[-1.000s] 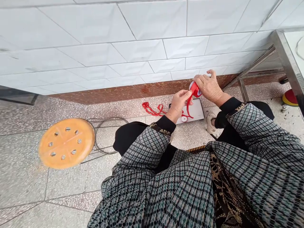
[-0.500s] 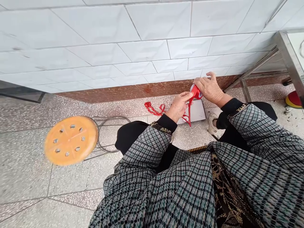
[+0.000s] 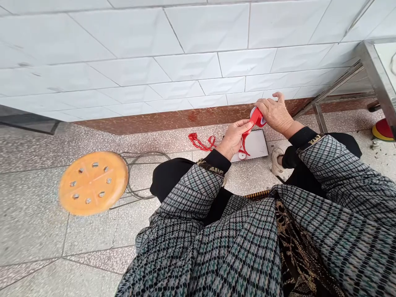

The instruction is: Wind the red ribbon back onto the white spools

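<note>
My right hand point(image 3: 275, 114) grips a spool of red ribbon point(image 3: 257, 117) with white rims, its index finger sticking out. Just left of the spool, my left hand point(image 3: 234, 137) pinches the red ribbon between thumb and fingers. Below that hand a loose end of the ribbon hangs over a pale, dark-edged flat box or board point(image 3: 256, 144) on the floor. A small white disc point(image 3: 242, 156) lies on this board's near edge. More red ribbon point(image 3: 201, 142) is spread in loops on the floor left of my left hand.
An orange round stool point(image 3: 93, 177) with holes in its seat and thin metal legs stands at left. White wall tiles point(image 3: 192, 66) rise in front of me. A metal table frame point(image 3: 371, 74) is at right, with a red and yellow object point(image 3: 383, 130) beneath it.
The ribbon between my hands is now stretched flatter and wider near the spool. Its hanging end has swung up a little, uncovering the white disc. Both hands have barely moved.
</note>
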A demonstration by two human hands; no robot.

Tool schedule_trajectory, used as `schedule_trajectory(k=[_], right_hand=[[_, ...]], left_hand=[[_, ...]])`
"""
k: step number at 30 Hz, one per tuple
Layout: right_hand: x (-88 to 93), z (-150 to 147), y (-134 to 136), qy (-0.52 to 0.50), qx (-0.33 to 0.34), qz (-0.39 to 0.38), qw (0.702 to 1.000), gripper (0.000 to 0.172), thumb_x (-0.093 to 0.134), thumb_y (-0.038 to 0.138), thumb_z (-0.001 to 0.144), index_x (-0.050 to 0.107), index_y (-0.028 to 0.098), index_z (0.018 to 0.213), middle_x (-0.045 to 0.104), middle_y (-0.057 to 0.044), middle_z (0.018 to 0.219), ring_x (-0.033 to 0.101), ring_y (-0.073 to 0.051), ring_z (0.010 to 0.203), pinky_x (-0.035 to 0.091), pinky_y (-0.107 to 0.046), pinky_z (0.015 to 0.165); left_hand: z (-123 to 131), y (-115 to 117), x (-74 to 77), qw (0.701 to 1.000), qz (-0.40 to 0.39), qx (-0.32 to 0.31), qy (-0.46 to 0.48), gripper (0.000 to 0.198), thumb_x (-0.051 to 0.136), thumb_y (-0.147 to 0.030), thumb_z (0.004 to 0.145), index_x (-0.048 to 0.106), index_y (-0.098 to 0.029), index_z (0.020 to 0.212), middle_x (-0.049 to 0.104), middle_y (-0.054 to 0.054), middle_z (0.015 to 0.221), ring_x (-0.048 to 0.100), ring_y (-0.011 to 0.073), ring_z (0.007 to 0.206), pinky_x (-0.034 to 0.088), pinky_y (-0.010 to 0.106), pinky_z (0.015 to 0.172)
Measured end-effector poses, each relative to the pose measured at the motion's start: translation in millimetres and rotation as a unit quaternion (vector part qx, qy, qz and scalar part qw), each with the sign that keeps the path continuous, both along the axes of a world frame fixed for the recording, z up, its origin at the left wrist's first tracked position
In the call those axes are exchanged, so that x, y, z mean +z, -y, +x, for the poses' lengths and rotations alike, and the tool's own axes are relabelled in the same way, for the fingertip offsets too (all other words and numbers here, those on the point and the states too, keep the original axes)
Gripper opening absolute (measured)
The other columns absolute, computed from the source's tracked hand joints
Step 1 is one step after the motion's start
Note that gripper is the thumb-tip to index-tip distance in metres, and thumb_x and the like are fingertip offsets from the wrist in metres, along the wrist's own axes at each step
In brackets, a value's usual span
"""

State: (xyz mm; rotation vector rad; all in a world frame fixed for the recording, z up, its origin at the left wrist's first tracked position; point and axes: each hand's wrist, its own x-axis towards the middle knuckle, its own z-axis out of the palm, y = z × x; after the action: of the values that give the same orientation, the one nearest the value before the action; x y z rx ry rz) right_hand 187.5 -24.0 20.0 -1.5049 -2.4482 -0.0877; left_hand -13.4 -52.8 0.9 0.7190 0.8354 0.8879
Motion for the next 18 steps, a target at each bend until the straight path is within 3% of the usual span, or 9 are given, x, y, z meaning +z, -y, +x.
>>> schedule_trajectory(k=[5, 11, 15, 18], right_hand=[[-7.6, 6.2, -5.5, -0.014, -0.032, 0.012, 0.999, 0.035, 0.039, 0.009, 0.099, 0.063, 0.018, 0.122, 0.074, -0.014, 0.124, 0.065, -0.026, 0.098, 0.033, -0.06, 0.117], [-25.0, 15.9, -19.3, -0.106, -0.088, -0.024, 0.99, 0.041, 0.046, 0.008, 0.085, 0.063, 0.017, 0.12, 0.076, -0.016, 0.121, 0.068, -0.03, 0.107, 0.04, -0.053, 0.107], [-33.7, 22.5, -26.1, -0.215, -0.106, -0.078, 0.968, 0.035, 0.047, 0.021, 0.09, 0.066, 0.02, 0.119, 0.079, -0.012, 0.114, 0.071, -0.03, 0.102, 0.05, -0.049, 0.098], [-36.6, 23.1, -27.1, -0.308, -0.108, -0.128, 0.936, 0.034, 0.05, 0.03, 0.088, 0.068, 0.021, 0.116, 0.079, -0.01, 0.107, 0.071, -0.03, 0.099, 0.055, -0.046, 0.093]], left_hand=[[0.9, 1.5, 4.2, 1.0, -0.011, -0.013, -0.01, 0.015, 0.088, -0.022, 0.073, 0.076, -0.017, 0.081, 0.062, -0.003, 0.066, 0.048, 0.0083, 0.059, 0.044, 0.027, 0.067], [-1.7, 3.0, 6.1, 0.999, -0.003, -0.034, -0.023, 0.01, 0.083, -0.023, 0.074, 0.075, -0.017, 0.076, 0.06, -0.004, 0.061, 0.042, 0.007, 0.054, 0.035, 0.024, 0.057], [-3.3, 4.9, 3.3, 0.997, 0.005, -0.069, -0.045, 0.014, 0.083, -0.029, 0.077, 0.077, -0.017, 0.082, 0.066, -0.001, 0.068, 0.05, 0.0093, 0.058, 0.038, 0.025, 0.06], [-3.1, 3.0, 0.6, 0.995, 0.038, -0.056, -0.072, 0.012, 0.08, -0.028, 0.081, 0.076, -0.017, 0.078, 0.066, 0.0, 0.071, 0.052, 0.0101, 0.062, 0.039, 0.026, 0.064]])
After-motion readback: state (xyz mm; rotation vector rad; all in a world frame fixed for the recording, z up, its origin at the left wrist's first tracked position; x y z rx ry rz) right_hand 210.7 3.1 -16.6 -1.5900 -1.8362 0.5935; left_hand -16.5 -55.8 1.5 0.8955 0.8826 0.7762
